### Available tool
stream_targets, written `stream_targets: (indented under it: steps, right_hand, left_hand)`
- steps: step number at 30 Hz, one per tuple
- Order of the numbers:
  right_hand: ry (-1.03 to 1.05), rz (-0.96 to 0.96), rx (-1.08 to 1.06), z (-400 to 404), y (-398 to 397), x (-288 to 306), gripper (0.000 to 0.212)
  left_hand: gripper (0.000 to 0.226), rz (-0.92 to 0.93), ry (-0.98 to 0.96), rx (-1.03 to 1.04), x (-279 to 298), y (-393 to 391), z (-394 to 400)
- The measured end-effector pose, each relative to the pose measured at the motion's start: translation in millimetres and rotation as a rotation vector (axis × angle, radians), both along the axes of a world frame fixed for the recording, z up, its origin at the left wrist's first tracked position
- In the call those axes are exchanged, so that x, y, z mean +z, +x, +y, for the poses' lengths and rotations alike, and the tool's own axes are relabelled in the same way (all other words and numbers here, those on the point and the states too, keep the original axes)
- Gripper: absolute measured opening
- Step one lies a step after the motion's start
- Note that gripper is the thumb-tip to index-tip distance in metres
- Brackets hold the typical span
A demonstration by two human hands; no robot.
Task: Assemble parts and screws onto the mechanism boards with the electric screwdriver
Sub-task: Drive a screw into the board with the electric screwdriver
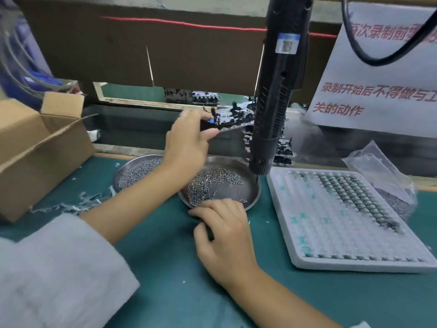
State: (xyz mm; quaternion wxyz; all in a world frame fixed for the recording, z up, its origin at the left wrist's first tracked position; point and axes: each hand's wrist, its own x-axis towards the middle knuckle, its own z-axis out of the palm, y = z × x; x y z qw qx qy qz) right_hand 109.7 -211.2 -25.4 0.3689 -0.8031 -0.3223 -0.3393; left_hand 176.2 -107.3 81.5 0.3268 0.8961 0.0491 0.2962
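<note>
Mechanism board (233, 118), a flat dark plate crowded with small black and metallic fittings, is held up in the air at the far side of the bench, pinched at its near-left end by the left hand (189, 136). More boards lie stacked behind and below it (282, 147), so the run looks mid-way, though I cannot tell which are finished. The electric screwdriver (276, 91), matte black and ribbed, hangs untouched just right of the held board. The right hand (222, 230) rests on the green mat (165, 268), fingers curled round something dark and small. Two shallow steel dishes (254, 188) hold loose shiny screws (208, 183); the white foam tray (354, 233) is mostly emptied of parts.
</note>
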Motion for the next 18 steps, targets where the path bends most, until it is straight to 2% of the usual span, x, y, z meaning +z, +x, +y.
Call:
stream_targets:
  steps: [2,5,8,10,12,15,18]
  right_hand:
    - [0.056,0.038,-0.003,0,-2,2,0.028]
    - [0.271,0.126,0.069,-3,-6,4,0.024]
    - [0.421,0.12,0.083,-8,-13,5,0.02]
    - [0.455,0.131,0.077,-10,-16,5,0.019]
    - [0.434,0.179,0.055,-11,-18,8,0.017]
    - [0.314,0.255,0.113,-18,-24,11,0.018]
    - [-0.019,0.249,0.291,-33,-38,10,0.031]
  left_hand:
    - [0.025,-0.037,0.042,0.028,-8,-28,27]
    - [0.023,-0.098,0.179,0.025,-21,-84,50]
    - [0.018,-0.088,0.302,-0.023,-38,-136,65]
    - [0.025,-0.081,0.43,-0.095,-49,-163,73]
    - [0.032,-0.09,0.543,-0.182,-62,-181,80]
    - [0.031,-0.113,0.59,-0.291,-82,-192,82]
    - [0.035,-0.064,0.611,-0.387,-92,-188,78]
